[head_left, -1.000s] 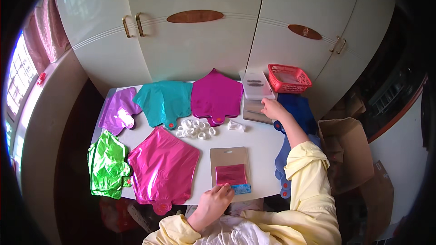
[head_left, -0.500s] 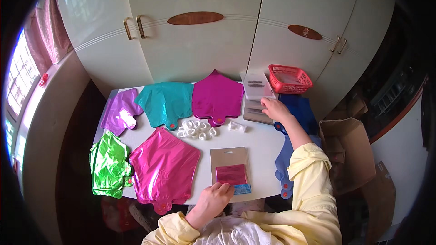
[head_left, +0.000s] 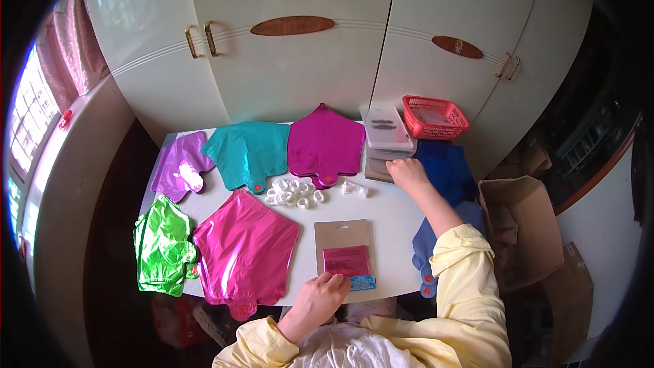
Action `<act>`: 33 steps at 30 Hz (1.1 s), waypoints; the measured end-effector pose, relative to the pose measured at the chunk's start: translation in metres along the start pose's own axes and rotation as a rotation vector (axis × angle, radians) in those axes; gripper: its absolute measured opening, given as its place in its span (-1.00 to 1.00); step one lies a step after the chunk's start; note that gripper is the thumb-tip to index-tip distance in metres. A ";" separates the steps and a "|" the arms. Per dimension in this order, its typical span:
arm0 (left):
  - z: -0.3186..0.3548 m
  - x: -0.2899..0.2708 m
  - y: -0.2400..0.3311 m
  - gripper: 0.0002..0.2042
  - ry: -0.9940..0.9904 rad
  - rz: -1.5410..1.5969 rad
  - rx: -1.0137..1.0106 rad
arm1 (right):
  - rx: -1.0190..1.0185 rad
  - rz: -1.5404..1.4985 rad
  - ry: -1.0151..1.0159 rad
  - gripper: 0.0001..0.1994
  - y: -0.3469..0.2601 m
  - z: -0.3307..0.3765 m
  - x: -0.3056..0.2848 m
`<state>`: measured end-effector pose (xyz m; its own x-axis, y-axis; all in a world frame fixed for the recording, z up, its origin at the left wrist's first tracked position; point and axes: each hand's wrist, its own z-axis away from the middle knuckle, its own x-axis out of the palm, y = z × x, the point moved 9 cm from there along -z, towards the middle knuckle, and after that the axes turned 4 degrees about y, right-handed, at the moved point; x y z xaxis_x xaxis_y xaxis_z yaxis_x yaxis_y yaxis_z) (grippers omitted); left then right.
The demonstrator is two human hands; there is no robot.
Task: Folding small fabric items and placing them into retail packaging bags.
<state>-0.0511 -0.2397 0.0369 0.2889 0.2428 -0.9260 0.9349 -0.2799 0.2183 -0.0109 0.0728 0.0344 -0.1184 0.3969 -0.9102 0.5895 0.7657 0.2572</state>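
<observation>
At the table's near edge my left hand (head_left: 319,304) has its fingertips closed on the lower left of a folded pink foil sheet (head_left: 346,260). A blue printed strip (head_left: 363,282) runs along the foil's lower end. Both lie on a brown cardboard card (head_left: 343,230) with a hanging slot. Farther back on the right, my right hand (head_left: 410,176) is closed, its fingertips at the edge of a stack of similar cards (head_left: 379,169). The fingers partly hide what they pinch. Behind that stack sits a whitish translucent plastic box (head_left: 386,138).
Flat foil balloons lie around: purple (head_left: 180,160), teal (head_left: 248,153), magenta (head_left: 325,143), green (head_left: 163,249), pink (head_left: 245,249) and blue (head_left: 446,170). White ribbon rolls (head_left: 291,194) are mid-table. A red basket (head_left: 436,129) stands at back right; an open carton (head_left: 531,221) is right of the table.
My right hand has drawn slightly toward me and its fingers have curled in at the card stack. The left hand stays in place on the foil.
</observation>
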 end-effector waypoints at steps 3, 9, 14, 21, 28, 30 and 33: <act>0.000 -0.001 0.000 -0.80 0.009 0.001 0.005 | 0.071 -0.032 -0.116 -0.81 0.002 -0.001 0.009; -0.001 0.001 -0.001 -0.81 -0.014 0.012 0.007 | 0.138 -0.135 -0.361 -0.78 0.001 -0.001 0.005; 0.001 0.001 -0.002 -0.81 0.006 0.008 0.008 | 0.103 -0.162 -0.250 -0.84 -0.006 0.002 -0.004; -0.001 0.002 -0.001 -0.82 -0.022 0.020 0.011 | 0.076 -0.205 -0.034 -0.91 0.000 0.008 -0.022; -0.005 -0.003 -0.003 -0.85 0.009 0.071 0.025 | 0.029 -0.419 0.185 -0.89 -0.017 0.028 -0.083; -0.007 -0.008 -0.003 -0.85 0.034 0.084 0.030 | 0.208 -0.833 -0.014 -0.87 -0.025 0.046 -0.076; -0.006 -0.006 0.005 -0.85 0.029 -0.048 0.132 | 0.291 -1.063 -0.117 -0.82 -0.062 0.089 -0.105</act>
<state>-0.0472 -0.2366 0.0450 0.2523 0.2848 -0.9248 0.9130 -0.3867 0.1300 0.0363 -0.0616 0.0846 -0.6083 -0.4540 -0.6510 0.3996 0.5335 -0.7455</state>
